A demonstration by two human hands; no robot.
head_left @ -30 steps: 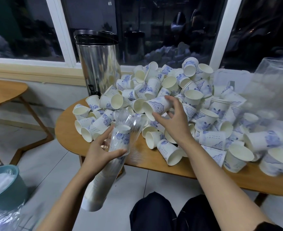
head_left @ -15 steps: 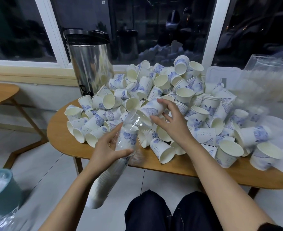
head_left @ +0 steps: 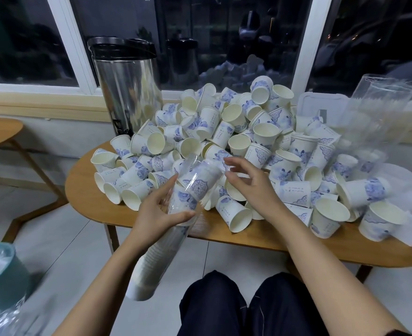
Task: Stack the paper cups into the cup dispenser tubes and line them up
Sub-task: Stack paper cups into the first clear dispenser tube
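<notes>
My left hand (head_left: 156,214) grips the clear tube (head_left: 156,258) near its mouth, thumb on the near side and fingers round the far side. The tube slants from the near table edge down and left toward the floor, packed with stacked cups, and the top cup (head_left: 201,183) sits in its mouth. My right hand (head_left: 248,185) hovers open just right of that mouth, fingers loosely spread, holding nothing. Loose cups (head_left: 260,132) lie heaped over the table (head_left: 83,190), with a steel urn (head_left: 127,88) far left and empty tubes (head_left: 379,105) far right.
</notes>
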